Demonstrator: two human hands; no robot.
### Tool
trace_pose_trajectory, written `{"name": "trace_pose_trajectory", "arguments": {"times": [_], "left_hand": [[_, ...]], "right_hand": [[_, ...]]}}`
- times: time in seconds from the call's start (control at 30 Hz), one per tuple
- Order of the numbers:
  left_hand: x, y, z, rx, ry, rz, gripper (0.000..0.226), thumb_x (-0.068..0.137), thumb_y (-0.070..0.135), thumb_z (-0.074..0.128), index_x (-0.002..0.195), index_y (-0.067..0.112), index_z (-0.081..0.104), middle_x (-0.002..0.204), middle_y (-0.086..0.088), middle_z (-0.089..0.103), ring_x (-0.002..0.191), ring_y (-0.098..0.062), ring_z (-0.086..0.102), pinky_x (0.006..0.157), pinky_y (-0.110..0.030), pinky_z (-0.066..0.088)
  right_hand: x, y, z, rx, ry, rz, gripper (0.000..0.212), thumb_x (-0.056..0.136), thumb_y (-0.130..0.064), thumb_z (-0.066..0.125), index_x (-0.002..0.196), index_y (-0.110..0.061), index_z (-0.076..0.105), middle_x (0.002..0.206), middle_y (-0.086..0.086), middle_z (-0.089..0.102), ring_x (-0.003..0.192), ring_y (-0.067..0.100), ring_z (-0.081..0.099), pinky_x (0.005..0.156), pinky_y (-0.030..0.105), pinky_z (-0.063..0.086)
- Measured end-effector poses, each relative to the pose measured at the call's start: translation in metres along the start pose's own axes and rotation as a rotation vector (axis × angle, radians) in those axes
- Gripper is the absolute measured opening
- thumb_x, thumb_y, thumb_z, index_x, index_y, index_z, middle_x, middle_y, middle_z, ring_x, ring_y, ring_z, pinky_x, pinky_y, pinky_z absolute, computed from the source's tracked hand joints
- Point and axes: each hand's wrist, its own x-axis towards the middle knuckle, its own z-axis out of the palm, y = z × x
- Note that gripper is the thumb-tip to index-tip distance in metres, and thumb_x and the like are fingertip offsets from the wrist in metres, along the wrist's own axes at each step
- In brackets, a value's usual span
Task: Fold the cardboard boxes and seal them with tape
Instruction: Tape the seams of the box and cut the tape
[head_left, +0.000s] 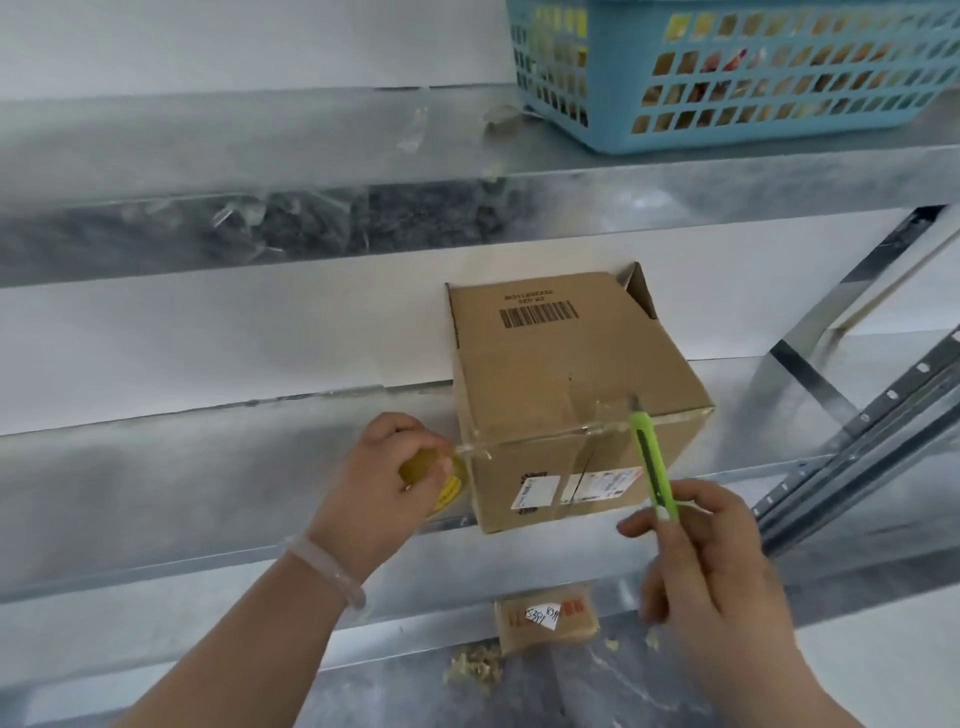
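Gripping a tape roll (448, 483), the left hand (374, 493) pulls a clear strip (545, 434) along the top front edge of the cardboard box (561, 364) on a metal shelf (156, 467); the right hand (711, 561) pinches a green knife (652, 467), tip at the strip.

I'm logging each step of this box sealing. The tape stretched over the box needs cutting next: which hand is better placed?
Likely the right hand: it holds the green knife, whose tip sits at the tape strip on the box. The left hand grips the tape roll beside the box.
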Motion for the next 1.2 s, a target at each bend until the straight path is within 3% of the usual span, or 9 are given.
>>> {"name": "trace_pose_trajectory", "arguments": {"times": [0.1,0.17,0.27,0.37,0.67,0.9,1.03,1.2], "left_hand": [[0.000,0.002,0.000,-0.030,0.049,-0.026,0.016,0.082,0.024,0.068,0.086,0.036,0.058,0.095,0.018,0.053,0.092,0.002,0.050,0.071,-0.008,0.035],[0.000,0.001,0.003,-0.024,0.070,-0.015,0.015,0.082,0.024,0.069,0.080,0.035,0.058,0.092,0.016,0.054,0.089,0.000,0.051,0.071,-0.014,0.039],[-0.001,0.000,0.006,-0.057,0.071,-0.004,0.015,0.081,0.022,0.069,0.077,0.034,0.061,0.092,0.016,0.055,0.090,0.001,0.052,0.074,-0.012,0.039],[-0.001,0.003,0.007,-0.074,0.078,-0.011,0.012,0.081,0.019,0.069,0.078,0.030,0.064,0.094,0.017,0.054,0.091,0.001,0.052,0.075,-0.008,0.039],[0.000,0.007,0.009,-0.111,0.104,-0.045,0.008,0.080,0.018,0.070,0.078,0.026,0.069,0.098,0.017,0.054,0.092,0.001,0.053,0.076,-0.007,0.039],[0.002,0.009,0.007,-0.096,0.129,-0.031,0.016,0.080,0.015,0.071,0.074,0.029,0.067,0.095,0.018,0.053,0.092,0.003,0.052,0.073,0.000,0.034],[0.000,0.008,0.006,-0.072,0.124,-0.042,0.016,0.081,0.015,0.070,0.075,0.029,0.065,0.097,0.020,0.051,0.091,0.004,0.052,0.071,-0.001,0.035],[0.001,0.009,0.007,-0.071,0.133,-0.053,0.019,0.083,0.015,0.068,0.074,0.031,0.063,0.098,0.021,0.050,0.090,0.005,0.052,0.071,-0.001,0.036]], "right_hand": [[-0.005,-0.015,0.021,-0.211,-0.193,-0.125,0.061,0.093,-0.022,0.049,0.113,-0.074,0.023,0.092,-0.023,0.064,0.063,0.008,0.064,0.059,0.019,0.048],[-0.006,-0.022,0.037,-0.289,-0.307,-0.158,0.070,0.096,-0.026,0.045,0.124,-0.078,0.008,0.088,-0.029,0.054,0.078,0.009,0.060,0.068,0.025,0.046],[-0.003,-0.028,0.057,-0.388,-0.364,-0.231,0.073,0.100,-0.023,0.038,0.143,-0.062,-0.006,0.095,-0.017,0.047,0.080,0.016,0.054,0.071,0.033,0.046],[0.004,-0.032,0.067,-0.518,-0.383,-0.181,0.071,0.103,-0.023,0.032,0.146,-0.051,-0.017,0.107,-0.008,0.045,0.077,0.015,0.049,0.064,0.028,0.040],[0.013,-0.026,0.082,-0.767,-0.411,-0.123,0.082,0.098,-0.012,0.039,0.150,-0.037,-0.019,0.113,0.003,0.047,0.071,0.023,0.046,0.061,0.030,0.042],[0.021,-0.025,0.087,-0.790,-0.407,-0.084,0.086,0.097,-0.009,0.040,0.149,-0.038,-0.022,0.118,0.001,0.046,0.074,0.021,0.044,0.062,0.029,0.044],[0.021,-0.022,0.085,-0.743,-0.412,-0.108,0.077,0.101,-0.015,0.036,0.150,-0.040,-0.019,0.117,0.000,0.047,0.075,0.020,0.043,0.054,0.024,0.036],[0.029,-0.019,0.085,-0.722,-0.430,-0.149,0.077,0.101,-0.016,0.035,0.150,-0.040,-0.019,0.118,0.001,0.048,0.080,0.018,0.041,0.066,0.029,0.041]]}}
